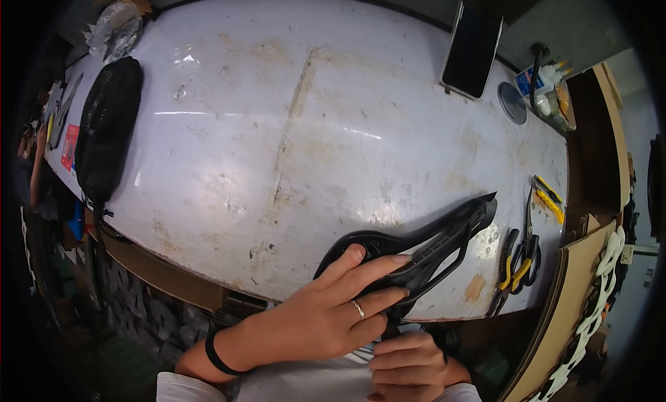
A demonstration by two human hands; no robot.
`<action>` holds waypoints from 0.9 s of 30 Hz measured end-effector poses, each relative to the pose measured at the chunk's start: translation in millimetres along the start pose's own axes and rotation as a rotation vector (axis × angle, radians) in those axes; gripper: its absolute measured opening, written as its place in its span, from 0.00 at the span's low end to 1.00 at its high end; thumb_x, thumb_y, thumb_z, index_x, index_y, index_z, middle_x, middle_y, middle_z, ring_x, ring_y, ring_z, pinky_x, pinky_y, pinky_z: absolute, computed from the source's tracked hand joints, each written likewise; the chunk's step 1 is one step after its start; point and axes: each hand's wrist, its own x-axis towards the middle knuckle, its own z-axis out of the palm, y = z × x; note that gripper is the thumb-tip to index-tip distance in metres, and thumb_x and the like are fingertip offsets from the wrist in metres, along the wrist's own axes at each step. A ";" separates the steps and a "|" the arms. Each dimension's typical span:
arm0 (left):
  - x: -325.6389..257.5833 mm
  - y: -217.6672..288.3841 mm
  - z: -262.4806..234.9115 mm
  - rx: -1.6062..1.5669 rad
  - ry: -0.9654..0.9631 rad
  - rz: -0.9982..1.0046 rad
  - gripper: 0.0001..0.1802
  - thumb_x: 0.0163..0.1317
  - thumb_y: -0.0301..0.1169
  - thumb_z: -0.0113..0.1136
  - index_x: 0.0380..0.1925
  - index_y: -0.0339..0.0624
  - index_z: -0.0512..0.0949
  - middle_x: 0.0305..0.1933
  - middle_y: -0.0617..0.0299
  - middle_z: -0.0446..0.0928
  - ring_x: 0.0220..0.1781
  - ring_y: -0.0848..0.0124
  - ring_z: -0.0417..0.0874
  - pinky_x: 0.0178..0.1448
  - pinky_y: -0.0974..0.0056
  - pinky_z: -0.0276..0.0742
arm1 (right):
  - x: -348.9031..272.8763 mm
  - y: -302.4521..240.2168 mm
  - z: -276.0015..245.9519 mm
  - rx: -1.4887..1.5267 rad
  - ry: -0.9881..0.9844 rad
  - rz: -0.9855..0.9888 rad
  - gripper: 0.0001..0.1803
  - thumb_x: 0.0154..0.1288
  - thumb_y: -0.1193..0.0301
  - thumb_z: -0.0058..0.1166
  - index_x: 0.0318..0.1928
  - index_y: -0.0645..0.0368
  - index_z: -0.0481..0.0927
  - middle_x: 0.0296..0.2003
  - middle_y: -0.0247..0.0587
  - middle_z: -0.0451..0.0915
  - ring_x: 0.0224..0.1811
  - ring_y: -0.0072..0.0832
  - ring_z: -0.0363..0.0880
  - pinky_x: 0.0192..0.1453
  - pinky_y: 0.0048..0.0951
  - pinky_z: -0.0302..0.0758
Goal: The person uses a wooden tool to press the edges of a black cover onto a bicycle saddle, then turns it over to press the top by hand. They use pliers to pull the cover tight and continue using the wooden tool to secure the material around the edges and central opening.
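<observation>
A black bicycle saddle [454,230] lies at the table's near edge, right of the middle, its narrow nose pointing to the far right. Its underside and rails seem to face up. My left hand [340,308], with a ring and a black wristband, lies over the wide rear part, fingers bent onto the saddle and gripping it. Just below the saddle, close to my body, my right hand [408,364] is closed with its fingers curled. Whatever it may hold is hidden behind the fingers.
Pliers [506,267], black-handled scissors [531,253] and a yellow cutter [549,204] lie to the right. Farther back are a phone [473,52], a grey disc [512,102] and glue bottles [544,77]. A black mesh pouch [111,128] sits left; another person's arm [37,167] shows beyond it.
</observation>
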 end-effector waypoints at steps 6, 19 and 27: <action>1.9 0.0 2.5 0.055 -0.014 0.022 0.08 0.63 0.27 0.74 0.30 0.43 0.81 0.63 0.58 0.85 0.78 0.44 0.76 0.63 0.29 0.70 | -25.2 11.0 -5.1 0.082 0.099 -0.044 0.14 0.74 0.69 0.71 0.34 0.61 0.80 0.22 0.38 0.83 0.23 0.33 0.86 0.39 0.42 0.91; 3.4 5.1 0.3 0.048 -0.022 -0.025 0.12 0.60 0.26 0.77 0.25 0.42 0.80 0.61 0.59 0.85 0.79 0.44 0.76 0.64 0.30 0.71 | -16.1 1.8 -2.8 -0.071 -0.049 -0.106 0.13 0.73 0.70 0.69 0.33 0.63 0.80 0.27 0.47 0.83 0.25 0.42 0.85 0.40 0.47 0.90; 3.8 2.2 1.9 0.048 -0.037 0.058 0.09 0.59 0.33 0.79 0.35 0.46 0.86 0.66 0.57 0.84 0.81 0.42 0.74 0.56 0.32 0.69 | -0.3 -7.1 -32.1 0.257 0.110 0.262 0.12 0.74 0.72 0.68 0.34 0.64 0.81 0.26 0.46 0.85 0.28 0.41 0.88 0.42 0.52 0.91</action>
